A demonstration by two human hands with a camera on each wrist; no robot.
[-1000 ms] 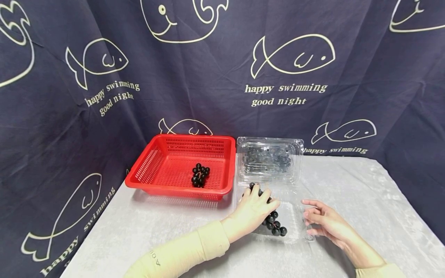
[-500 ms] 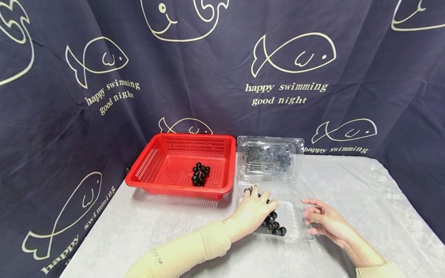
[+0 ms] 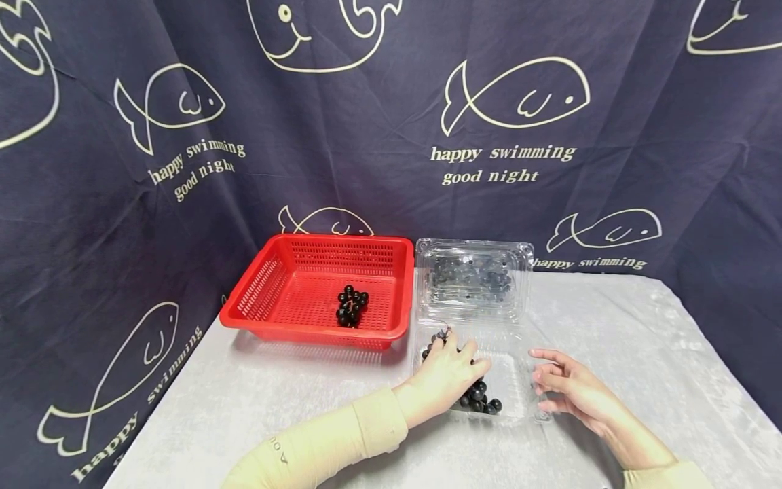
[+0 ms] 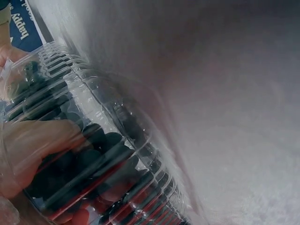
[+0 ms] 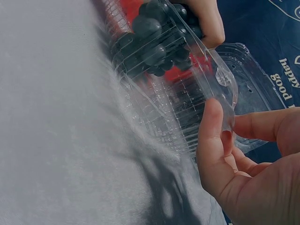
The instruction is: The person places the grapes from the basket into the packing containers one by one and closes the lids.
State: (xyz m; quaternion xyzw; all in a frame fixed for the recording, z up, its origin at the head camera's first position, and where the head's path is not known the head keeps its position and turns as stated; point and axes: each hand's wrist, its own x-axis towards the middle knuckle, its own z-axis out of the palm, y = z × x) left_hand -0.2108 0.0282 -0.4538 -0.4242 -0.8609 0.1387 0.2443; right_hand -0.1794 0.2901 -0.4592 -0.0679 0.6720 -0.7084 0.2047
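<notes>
In the head view, my left hand (image 3: 449,373) is over the near half of an open clear plastic clamshell box (image 3: 513,380), its fingers curled over a bunch of dark grapes (image 3: 479,394). Through the box wall, the left wrist view shows those grapes (image 4: 70,164) inside, partly hidden by ribs and fingers. My right hand (image 3: 577,390) is at the box's right edge. The right wrist view shows its thumb (image 5: 211,126) and forefinger (image 5: 258,125) pinching the rim. Behind, the raised lid half (image 3: 473,282) has dark shapes showing through it.
A red perforated basket (image 3: 256,322) stands left of the box, with a smaller bunch of dark grapes (image 3: 351,305) inside at the right. Both rest on a table with a grey-white cloth (image 3: 293,394). A dark blue fish-print curtain (image 3: 379,156) hangs close behind them.
The left hand has moved slightly toward the near side and down, and the grapes in it have sunk lower into the box. The right hand has hardly moved.
</notes>
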